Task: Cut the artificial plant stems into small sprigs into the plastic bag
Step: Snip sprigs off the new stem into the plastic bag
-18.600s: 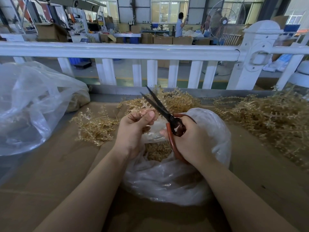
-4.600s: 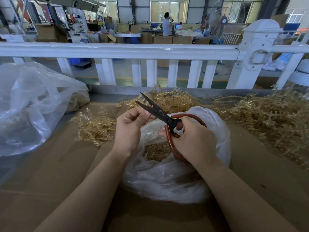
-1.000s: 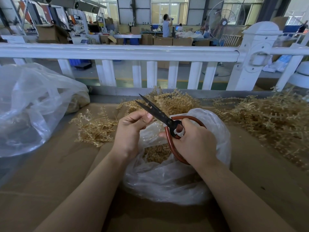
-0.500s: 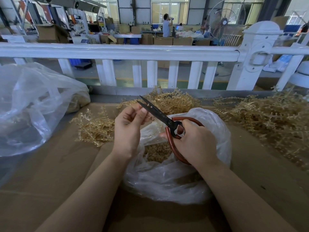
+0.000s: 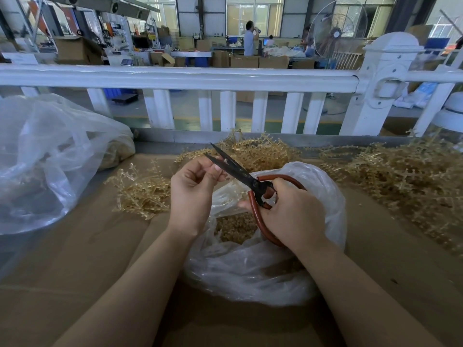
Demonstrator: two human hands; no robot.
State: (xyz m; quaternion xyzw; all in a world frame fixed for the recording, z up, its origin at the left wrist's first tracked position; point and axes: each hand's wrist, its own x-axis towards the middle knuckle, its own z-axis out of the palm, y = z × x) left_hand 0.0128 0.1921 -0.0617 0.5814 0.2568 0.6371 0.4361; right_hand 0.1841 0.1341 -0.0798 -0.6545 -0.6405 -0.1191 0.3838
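A brown table (image 5: 75, 259) holds heaps of gold plant stems (image 5: 406, 176) along its far edge and far right corner. Near the front edge sits the open plastic bag (image 5: 250, 271), with cut bits already inside. Right over the bag's mouth, the right hand (image 5: 293, 216) curls round the scissors (image 5: 240, 171), blades a little apart and pointing away to the left. The left hand (image 5: 193, 189) pinches something tiny at the blades (too small to tell), so the next snip should drop straight down.
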